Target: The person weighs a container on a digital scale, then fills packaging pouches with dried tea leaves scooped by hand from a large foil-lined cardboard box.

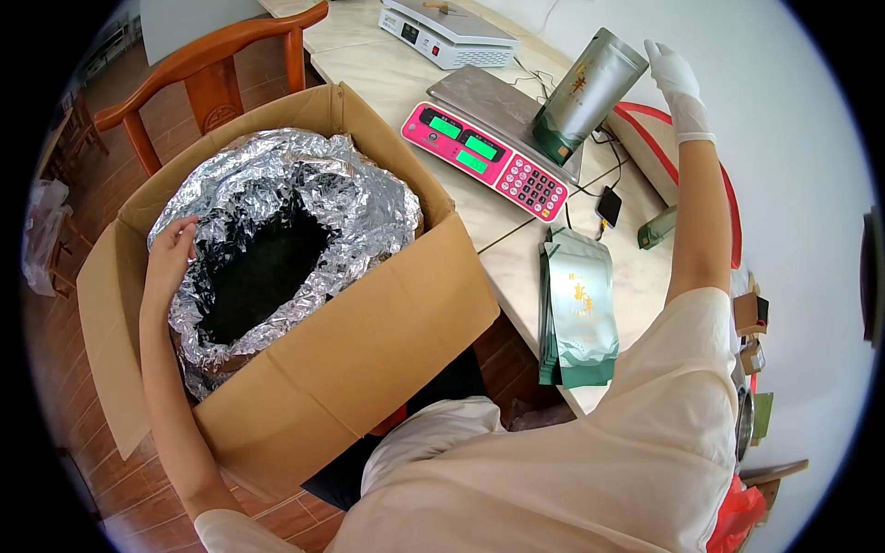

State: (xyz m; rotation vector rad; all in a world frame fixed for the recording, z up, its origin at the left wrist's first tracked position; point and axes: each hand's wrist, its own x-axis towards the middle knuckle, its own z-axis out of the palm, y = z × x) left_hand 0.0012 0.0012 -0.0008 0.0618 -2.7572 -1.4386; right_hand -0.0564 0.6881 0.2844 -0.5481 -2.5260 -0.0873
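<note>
My left hand (173, 251), bare, is at the left side of the crumpled silver foil (369, 189) lining a cardboard box (359, 350). Its fingers are curled together; what they pinch, if anything, is too small to make out. Dark loose leaf-like material (263, 267) lies inside the foil. In a white glove, my right hand (675, 78) is beside the top corner of a silver-green pouch (590, 92), fingers stretched out. The pouch stands tilted on the metal plate of a pink digital scale (484, 152), whose green displays are lit.
A stack of flat silver-green pouches (581, 309) lies at the table's near edge. Behind it are a phone (608, 206) with a cable and another pouch (657, 229). A white appliance (449, 35) is at the back. A wooden chair (212, 88) stands behind the box.
</note>
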